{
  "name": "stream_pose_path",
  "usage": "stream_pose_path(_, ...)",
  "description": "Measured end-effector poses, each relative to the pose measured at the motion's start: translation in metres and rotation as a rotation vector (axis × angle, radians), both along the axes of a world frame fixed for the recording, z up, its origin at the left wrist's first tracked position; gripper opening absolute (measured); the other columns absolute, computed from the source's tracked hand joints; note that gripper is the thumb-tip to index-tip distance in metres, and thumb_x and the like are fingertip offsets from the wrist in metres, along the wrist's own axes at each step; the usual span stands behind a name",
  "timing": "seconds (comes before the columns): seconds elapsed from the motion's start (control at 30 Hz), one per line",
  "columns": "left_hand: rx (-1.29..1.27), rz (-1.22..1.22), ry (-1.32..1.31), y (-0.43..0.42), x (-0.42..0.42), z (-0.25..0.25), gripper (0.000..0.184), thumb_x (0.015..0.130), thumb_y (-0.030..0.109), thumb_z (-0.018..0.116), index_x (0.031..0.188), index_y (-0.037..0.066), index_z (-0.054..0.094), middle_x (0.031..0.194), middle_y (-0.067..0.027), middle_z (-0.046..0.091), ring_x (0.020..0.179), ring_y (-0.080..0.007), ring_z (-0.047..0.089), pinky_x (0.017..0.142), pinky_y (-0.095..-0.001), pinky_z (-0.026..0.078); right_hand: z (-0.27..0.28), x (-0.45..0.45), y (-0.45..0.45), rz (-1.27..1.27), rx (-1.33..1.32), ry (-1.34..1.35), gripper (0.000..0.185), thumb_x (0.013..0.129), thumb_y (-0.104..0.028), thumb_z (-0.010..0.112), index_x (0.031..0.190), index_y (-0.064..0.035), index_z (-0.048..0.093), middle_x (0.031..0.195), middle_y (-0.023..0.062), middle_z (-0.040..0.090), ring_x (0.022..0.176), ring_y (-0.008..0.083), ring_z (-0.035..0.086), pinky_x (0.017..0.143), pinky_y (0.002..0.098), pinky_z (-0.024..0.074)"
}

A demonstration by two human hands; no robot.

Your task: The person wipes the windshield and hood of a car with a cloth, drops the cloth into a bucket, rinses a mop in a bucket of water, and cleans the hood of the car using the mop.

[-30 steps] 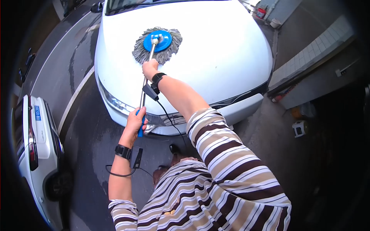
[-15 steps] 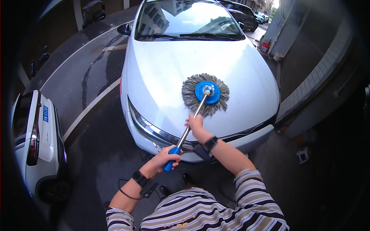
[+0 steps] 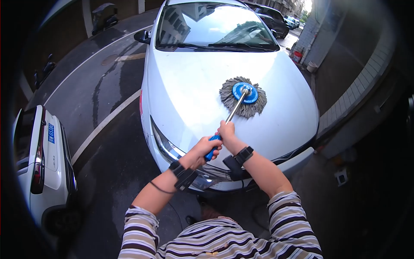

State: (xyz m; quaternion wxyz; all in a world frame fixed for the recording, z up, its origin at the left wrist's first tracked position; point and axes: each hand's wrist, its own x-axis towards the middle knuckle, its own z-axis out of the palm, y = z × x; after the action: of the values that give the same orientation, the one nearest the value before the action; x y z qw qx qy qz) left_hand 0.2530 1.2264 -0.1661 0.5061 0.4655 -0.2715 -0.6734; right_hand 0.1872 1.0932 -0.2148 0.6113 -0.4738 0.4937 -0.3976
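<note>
A round mop with grey strands (image 3: 251, 108) and a blue disc lies on the hood of a white car (image 3: 189, 77), right of the hood's middle. Its metal pole slants down toward me. My left hand (image 3: 203, 150) is wrapped round the blue grip at the pole's lower end. Just above it, my right hand (image 3: 227, 133) is closed round the metal pole; the two hands are close together. Black bands with small devices and cables sit on both wrists.
Another white car (image 3: 54, 159) stands at the left, beyond a painted line. A wall (image 3: 366, 82) runs along the right side, with a red bucket (image 3: 297, 56) near its far end. A small white stool (image 3: 341, 177) stands at lower right. Dark car (image 3: 274, 19) behind.
The mop head has moved from the hood's left part to the right and farther up the hood. My right hand has slid down the pole toward my left. The view has tilted up, showing the windshield.
</note>
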Motion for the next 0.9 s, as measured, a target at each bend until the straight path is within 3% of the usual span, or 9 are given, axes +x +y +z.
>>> stream_pose_path(0.27, -0.009, -0.005, -0.053, -0.16, 0.027, 0.044, 0.013, 0.085, 0.007, 0.057, 0.09, 0.003, 0.047, 0.072, -0.0024, 0.051, 0.049, -0.0048, 0.047, 0.037, -0.02, 0.04, 0.055, 0.029, -0.16, -0.007, 0.057, 0.012, 0.014, 0.082, -0.005, 0.044, 0.08, 0.0078, 0.051, 0.064, 0.0151, 0.053, 0.051, 0.0242, 0.053, 0.043, 0.0378, 0.0426)
stream_pose_path(0.33, -0.022, 0.001, -0.066, -0.195, 0.031, 0.045, 0.012, 0.084, 0.008, 0.057, 0.089, 0.002, 0.048, 0.07, -0.002, 0.052, 0.049, -0.0046, 0.048, 0.037, -0.0205, 0.041, 0.066, 0.03, -0.188, 0.024, 0.041, 0.047, 0.014, 0.082, -0.004, 0.043, 0.079, 0.0075, 0.052, 0.065, 0.0153, 0.053, 0.051, 0.0243, 0.053, 0.043, 0.0375, 0.0426)
stream_pose_path(0.4, -0.039, 0.005, -0.054, -0.227, 0.037, 0.042, 0.011, 0.085, 0.008, 0.057, 0.089, 0.002, 0.049, 0.069, -0.0017, 0.053, 0.049, -0.0046, 0.049, 0.038, -0.0209, 0.041, 0.067, 0.04, -0.224, 0.002, 0.036, 0.128, 0.014, 0.083, -0.003, 0.047, 0.082, 0.0088, 0.056, 0.066, 0.0177, 0.059, 0.054, 0.0273, 0.061, 0.044, 0.0391, 0.0478)
stream_pose_path(0.57, -0.079, 0.031, -0.082, -0.288, 0.055, 0.028, 0.007, 0.081, 0.008, 0.058, 0.079, 0.006, 0.052, 0.063, -0.0005, 0.053, 0.046, -0.0062, 0.049, 0.038, -0.0227, 0.041, 0.065, 0.056, -0.281, 0.063, 0.04, 0.089, 0.013, 0.082, -0.004, 0.045, 0.083, 0.0076, 0.051, 0.067, 0.0134, 0.053, 0.054, 0.0231, 0.055, 0.045, 0.0374, 0.0459)
stream_pose_path(0.9, -0.098, 0.115, -0.093, -0.292, 0.113, 0.038, 0.007, 0.08, 0.009, 0.057, 0.083, 0.006, 0.052, 0.064, -0.0001, 0.051, 0.047, -0.0058, 0.048, 0.039, -0.0223, 0.04, 0.076, 0.12, -0.293, 0.213, -0.033, 0.15, 0.014, 0.084, -0.008, 0.047, 0.083, 0.0063, 0.049, 0.067, 0.0115, 0.053, 0.053, 0.021, 0.054, 0.045, 0.0353, 0.0446)
